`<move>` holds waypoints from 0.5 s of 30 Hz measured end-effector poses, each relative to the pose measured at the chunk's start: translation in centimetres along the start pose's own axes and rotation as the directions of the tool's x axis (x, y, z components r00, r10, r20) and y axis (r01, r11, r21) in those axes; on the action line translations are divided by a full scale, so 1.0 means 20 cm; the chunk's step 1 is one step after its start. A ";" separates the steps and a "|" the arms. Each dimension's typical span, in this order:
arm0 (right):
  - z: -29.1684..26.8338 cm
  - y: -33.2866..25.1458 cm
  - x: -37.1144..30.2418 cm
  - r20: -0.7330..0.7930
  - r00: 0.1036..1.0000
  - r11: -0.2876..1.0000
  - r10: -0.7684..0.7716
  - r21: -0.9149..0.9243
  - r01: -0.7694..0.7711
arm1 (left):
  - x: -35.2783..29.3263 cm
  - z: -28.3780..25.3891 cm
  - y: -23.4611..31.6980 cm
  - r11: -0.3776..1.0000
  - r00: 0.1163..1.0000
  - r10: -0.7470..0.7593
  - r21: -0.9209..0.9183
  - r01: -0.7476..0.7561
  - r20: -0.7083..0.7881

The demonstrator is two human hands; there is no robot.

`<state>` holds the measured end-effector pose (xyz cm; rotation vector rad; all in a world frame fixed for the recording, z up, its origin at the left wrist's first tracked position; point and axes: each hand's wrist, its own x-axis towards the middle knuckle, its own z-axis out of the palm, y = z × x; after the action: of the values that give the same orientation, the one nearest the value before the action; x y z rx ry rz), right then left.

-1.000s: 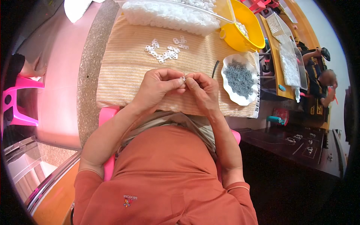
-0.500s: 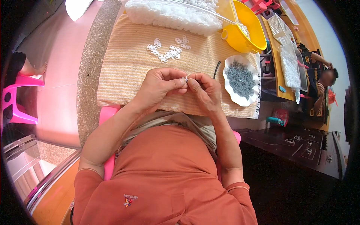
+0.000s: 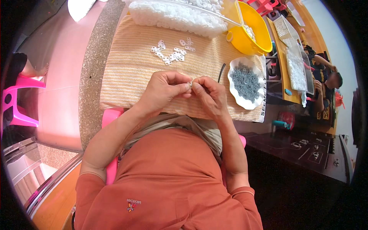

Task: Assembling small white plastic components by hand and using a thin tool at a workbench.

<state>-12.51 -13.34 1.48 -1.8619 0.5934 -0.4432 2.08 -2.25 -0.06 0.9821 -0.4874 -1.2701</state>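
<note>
Two hands, left hand (image 3: 163,90) and right hand (image 3: 209,96), pinch one small white piece (image 3: 190,82).

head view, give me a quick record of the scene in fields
left hand: left hand pinching a small white piece at the fingertips
right hand: right hand meets it on the same piece
surface: striped beige mat
loose parts: cluster of white pieces beyond the hands
dish: white dish of grey parts, right of the hands
bowl: yellow bowl, far right
</note>
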 end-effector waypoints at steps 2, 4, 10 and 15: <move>-0.01 0.00 0.00 0.016 1.000 1.000 0.011 0.005 -0.012 | 0.00 0.01 0.00 1.000 1.000 0.022 0.019 -0.022 0.003; -0.02 0.01 0.01 0.032 0.999 1.000 0.022 0.011 -0.022 | 0.00 0.01 0.01 0.997 1.000 0.022 0.073 -0.023 0.005; -0.04 0.02 0.02 0.081 0.996 0.996 0.026 0.078 -0.033 | 0.00 0.01 0.00 0.999 1.000 0.024 0.038 -0.024 0.002; -0.05 0.01 0.02 0.089 0.994 0.976 0.070 0.202 -0.086 | 0.00 0.00 -0.01 1.000 1.000 0.001 -0.002 -0.001 -0.010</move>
<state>-12.68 -14.31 1.71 -1.6455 0.5425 -0.3606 1.94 -2.18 -0.22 0.9854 -0.4792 -1.2638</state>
